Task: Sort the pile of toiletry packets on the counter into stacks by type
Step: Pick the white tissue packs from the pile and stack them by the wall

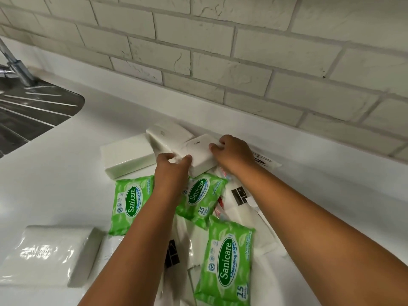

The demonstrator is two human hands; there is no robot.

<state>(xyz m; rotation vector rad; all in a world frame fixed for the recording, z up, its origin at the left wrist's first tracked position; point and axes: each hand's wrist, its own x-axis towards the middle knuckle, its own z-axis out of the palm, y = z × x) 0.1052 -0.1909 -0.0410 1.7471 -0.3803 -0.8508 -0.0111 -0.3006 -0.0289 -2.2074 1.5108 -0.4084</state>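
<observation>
A white tissue packet [199, 151] lies at the back of the pile. My left hand [171, 171] grips its near-left end and my right hand [231, 153] grips its right end. Two more white packets [128, 155] [167, 133] lie just behind and left of it. Three green Sanicare wipe packets [130, 202] [202, 198] [227, 266] lie nearer me, partly under my forearms. Flat white sachets with black marks [239, 195] lie among them. A separate white tissue packet [48, 255] sits at the near left.
The white counter [66, 184] meets a pale brick-tile wall [242, 62] at the back. A steel sink drainer [33, 107] and tap base [19, 69] are at the far left. Another flat printed sachet [265, 161] lies by the wall on the right.
</observation>
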